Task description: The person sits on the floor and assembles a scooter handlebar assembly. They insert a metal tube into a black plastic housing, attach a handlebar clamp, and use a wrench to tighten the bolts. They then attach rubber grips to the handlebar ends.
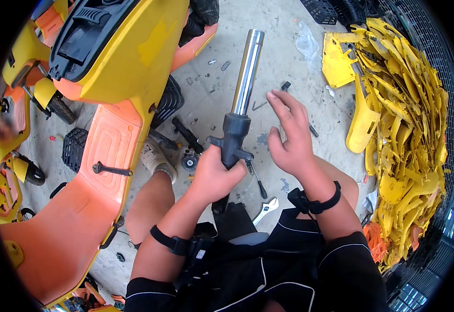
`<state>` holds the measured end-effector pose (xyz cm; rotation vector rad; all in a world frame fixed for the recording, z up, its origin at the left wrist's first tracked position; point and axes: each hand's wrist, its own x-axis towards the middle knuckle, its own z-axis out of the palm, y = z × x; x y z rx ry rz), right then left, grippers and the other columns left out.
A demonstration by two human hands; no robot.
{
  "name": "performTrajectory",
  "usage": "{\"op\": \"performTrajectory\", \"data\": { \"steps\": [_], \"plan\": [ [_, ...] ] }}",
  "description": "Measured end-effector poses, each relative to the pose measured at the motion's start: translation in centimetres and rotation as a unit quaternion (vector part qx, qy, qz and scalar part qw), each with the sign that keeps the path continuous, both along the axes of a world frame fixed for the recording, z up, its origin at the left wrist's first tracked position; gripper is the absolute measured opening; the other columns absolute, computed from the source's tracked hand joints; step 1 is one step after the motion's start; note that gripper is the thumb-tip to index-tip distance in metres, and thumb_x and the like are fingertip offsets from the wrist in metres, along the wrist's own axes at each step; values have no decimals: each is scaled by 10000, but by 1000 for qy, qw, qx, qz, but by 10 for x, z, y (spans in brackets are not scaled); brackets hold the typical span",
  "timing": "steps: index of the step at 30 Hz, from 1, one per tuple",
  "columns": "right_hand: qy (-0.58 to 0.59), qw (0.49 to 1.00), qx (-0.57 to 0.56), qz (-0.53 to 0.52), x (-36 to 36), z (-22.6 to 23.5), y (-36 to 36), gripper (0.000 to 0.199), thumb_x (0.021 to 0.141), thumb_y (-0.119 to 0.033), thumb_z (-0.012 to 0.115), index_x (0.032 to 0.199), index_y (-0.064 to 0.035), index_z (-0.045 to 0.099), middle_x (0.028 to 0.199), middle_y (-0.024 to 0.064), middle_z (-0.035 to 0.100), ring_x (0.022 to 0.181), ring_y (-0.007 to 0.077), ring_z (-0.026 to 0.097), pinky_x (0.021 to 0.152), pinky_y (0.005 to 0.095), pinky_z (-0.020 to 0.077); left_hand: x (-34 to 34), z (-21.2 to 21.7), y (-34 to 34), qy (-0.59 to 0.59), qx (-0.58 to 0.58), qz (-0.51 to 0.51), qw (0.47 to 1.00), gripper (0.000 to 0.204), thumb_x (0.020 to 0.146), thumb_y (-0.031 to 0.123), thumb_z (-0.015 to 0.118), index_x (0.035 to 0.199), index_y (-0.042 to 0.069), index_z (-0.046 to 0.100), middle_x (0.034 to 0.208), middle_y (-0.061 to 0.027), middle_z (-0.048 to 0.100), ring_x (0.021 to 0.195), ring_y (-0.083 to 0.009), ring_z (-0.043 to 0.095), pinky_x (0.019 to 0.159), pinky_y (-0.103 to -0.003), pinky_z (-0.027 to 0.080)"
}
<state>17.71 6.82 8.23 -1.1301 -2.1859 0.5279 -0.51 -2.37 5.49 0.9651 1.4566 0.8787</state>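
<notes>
A front fork leg (246, 78) with a shiny chrome tube and a black lower casting stands out in front of me, its tube pointing away and slightly right. My left hand (214, 174) is wrapped round the black lower part, just below its side lugs. To the right of the leg, my right hand (292, 140) is raised with fingers stretched and thumb apart, touching nothing. Beneath them on the floor are a screwdriver (259, 183) with a dark handle and a silver adjustable wrench (267, 209), which is partly covered by my clothing.
A yellow and orange scooter (156, 47) stands close on my left, a dark wrench (113, 169) on its footboard. Dark parts (187, 134) lie near my foot. Yellow body panels (404, 135) are heaped at right. A clear plastic bag (307, 41) lies farther off.
</notes>
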Motion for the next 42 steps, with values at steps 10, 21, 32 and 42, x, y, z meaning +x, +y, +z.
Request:
{"op": "performTrajectory", "data": {
  "steps": [10,21,32,42],
  "plan": [
    [-68,993,95,3,-11,0,2,802,660,69,550,1406,-221,583,1458,252,413,1260,464,413,1093,527,335,6,-1,-4,1,5,-28,1000,397,773,151,709,1122,8,583,803,-66,626,699,-149,594,676,-333,504],
    [-62,995,77,-9,-4,5,12,810,670,74,545,1417,-238,576,1467,258,407,1274,466,405,1110,526,319,11,1,1,2,14,-30,999,416,775,149,706,1139,-1,570,788,-74,616,690,-151,591,661,-333,504],
    [-46,993,101,-29,-3,1,14,798,682,66,556,1428,-216,562,1475,264,394,1277,471,405,1108,520,322,12,2,2,10,1,-48,999,318,785,114,692,1067,34,569,830,-28,608,737,-107,567,685,-307,494],
    [-64,993,90,-36,-1,0,17,801,683,62,559,1435,-213,554,1471,242,406,1257,446,406,1072,495,352,13,1,2,32,31,-42,998,413,767,151,700,1130,1,574,771,-92,622,671,-182,610,658,-346,511]
  ]
}}
